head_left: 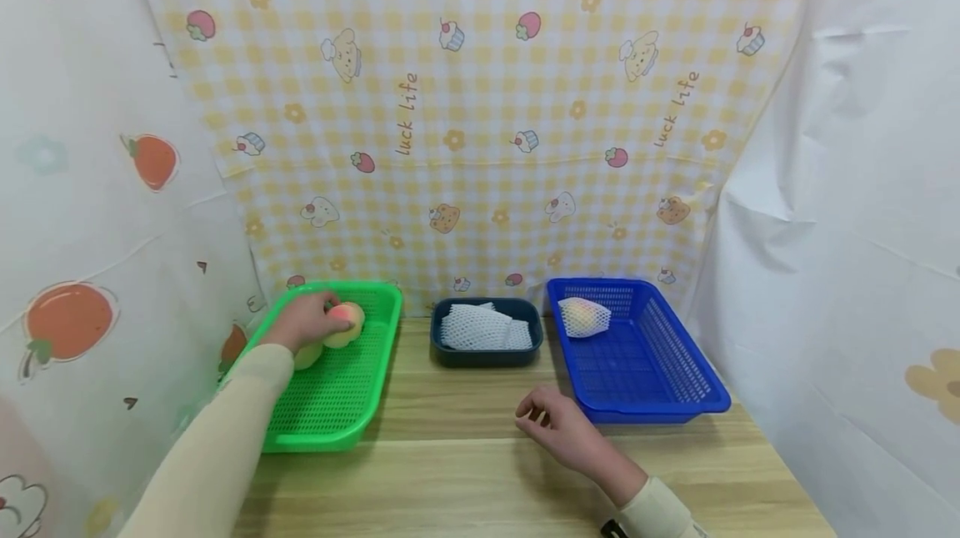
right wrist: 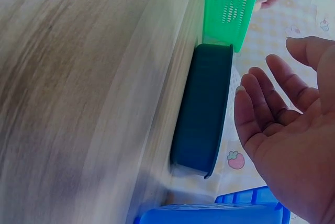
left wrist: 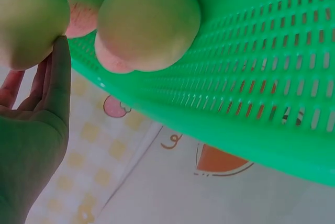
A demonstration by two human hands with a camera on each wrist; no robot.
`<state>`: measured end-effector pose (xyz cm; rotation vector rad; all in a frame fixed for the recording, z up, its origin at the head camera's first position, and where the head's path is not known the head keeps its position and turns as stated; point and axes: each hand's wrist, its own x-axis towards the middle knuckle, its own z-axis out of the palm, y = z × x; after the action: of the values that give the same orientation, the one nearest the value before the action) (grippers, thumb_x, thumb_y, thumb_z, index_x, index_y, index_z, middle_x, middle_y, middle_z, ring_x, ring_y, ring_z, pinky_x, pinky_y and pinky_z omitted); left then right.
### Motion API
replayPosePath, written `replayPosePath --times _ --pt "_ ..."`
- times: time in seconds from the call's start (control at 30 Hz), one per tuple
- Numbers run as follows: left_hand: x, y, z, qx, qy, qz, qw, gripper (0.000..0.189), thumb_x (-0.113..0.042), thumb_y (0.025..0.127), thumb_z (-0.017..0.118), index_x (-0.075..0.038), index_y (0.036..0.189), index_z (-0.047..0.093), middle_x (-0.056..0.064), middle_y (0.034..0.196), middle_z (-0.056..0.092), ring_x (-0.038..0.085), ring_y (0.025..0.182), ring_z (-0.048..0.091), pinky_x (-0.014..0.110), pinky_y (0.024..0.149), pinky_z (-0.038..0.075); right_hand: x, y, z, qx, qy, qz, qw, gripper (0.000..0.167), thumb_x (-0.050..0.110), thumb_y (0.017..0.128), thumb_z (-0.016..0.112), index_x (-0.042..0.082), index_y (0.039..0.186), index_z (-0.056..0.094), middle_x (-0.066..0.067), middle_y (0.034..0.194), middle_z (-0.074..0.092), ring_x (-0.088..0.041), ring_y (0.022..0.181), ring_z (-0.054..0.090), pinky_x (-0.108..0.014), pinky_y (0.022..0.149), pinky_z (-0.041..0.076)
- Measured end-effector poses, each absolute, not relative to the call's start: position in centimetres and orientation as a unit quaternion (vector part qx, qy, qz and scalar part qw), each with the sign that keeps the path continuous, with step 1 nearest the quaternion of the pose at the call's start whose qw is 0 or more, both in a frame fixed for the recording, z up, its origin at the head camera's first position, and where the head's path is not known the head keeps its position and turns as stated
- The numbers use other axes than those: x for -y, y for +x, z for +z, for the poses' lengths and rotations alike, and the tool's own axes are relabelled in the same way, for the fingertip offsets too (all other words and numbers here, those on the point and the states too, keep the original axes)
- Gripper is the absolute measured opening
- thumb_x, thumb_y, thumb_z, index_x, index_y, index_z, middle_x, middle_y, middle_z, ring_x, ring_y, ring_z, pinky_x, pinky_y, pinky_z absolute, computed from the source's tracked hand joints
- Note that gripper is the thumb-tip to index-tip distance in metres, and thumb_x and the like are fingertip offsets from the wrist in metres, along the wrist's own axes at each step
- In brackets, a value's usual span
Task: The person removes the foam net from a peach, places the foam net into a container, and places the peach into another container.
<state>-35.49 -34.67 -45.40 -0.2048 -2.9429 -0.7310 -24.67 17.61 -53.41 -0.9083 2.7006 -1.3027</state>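
Note:
My left hand (head_left: 306, 321) grips a pale yellow and pink peach (head_left: 345, 326) inside the green basket (head_left: 341, 404) on the left. In the left wrist view, fingers and thumb hold that peach (left wrist: 32, 22) from below in the picture, beside more peaches (left wrist: 149, 22) in the same basket. Much of the other fruit is hidden behind the hand in the head view. My right hand (head_left: 558, 429) hovers over the table in front of the blue basket (head_left: 637, 375), holding nothing. Loosely bent fingers show in the right wrist view, on the right hand (right wrist: 288, 124).
A dark tray (head_left: 486, 359) with white foam net sleeves (head_left: 480, 329) stands between the two baskets. One peach in a foam net (head_left: 585, 318) lies in the blue basket's back left corner. Printed cloth hangs behind and at both sides of the wooden table (head_left: 450, 471).

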Motion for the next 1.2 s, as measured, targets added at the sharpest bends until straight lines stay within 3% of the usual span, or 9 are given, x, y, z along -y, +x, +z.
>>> replayPosePath --times 0.23,0.63,0.9,1.2 --pt "34.7 -35.7 -46.7 0.963 -0.089 -0.256 0.013 0.051 -0.028 0.096 0.076 0.004 0.134 0.066 0.021 0.125 0.072 0.036 0.105 0.065 0.055 0.092 0.054 -17.9 -24.6 -53.5 -0.865 -0.284 -0.415 0.008 0.003 0.025 0.107 0.077 0.024 0.107 0.074 0.011 0.102 0.068 -0.009 0.092 0.065 -0.028 0.077 0.056" --pt "34.8 -35.6 -48.0 0.973 -0.095 -0.21 -0.024 0.062 -0.027 0.1 0.082 0.01 0.144 0.06 0.025 0.127 0.07 0.046 0.119 0.065 0.06 0.097 0.054 -17.5 -24.6 -53.8 -0.86 -0.298 -0.414 0.012 0.004 0.021 0.108 0.076 0.018 0.108 0.075 0.01 0.102 0.067 -0.008 0.091 0.065 -0.027 0.076 0.057" --pt "34.4 -35.8 -48.3 0.978 -0.12 -0.172 -0.008 0.058 -0.024 0.099 0.078 0.013 0.14 0.062 0.025 0.122 0.072 0.044 0.112 0.068 0.06 0.094 0.056 -17.4 -24.5 -53.8 -0.86 -0.301 -0.412 0.017 0.006 0.021 0.107 0.076 0.025 0.105 0.073 0.01 0.102 0.066 -0.008 0.091 0.065 -0.027 0.076 0.056" --pt "34.0 -35.8 -48.6 0.98 -0.108 -0.165 -0.021 0.058 -0.026 0.099 0.079 0.012 0.139 0.061 0.022 0.116 0.072 0.037 0.101 0.069 0.056 0.087 0.057 -17.3 -24.3 -54.0 -0.856 -0.305 -0.416 0.027 0.008 0.019 0.107 0.077 0.025 0.103 0.073 0.009 0.099 0.066 -0.008 0.087 0.064 -0.027 0.073 0.056"
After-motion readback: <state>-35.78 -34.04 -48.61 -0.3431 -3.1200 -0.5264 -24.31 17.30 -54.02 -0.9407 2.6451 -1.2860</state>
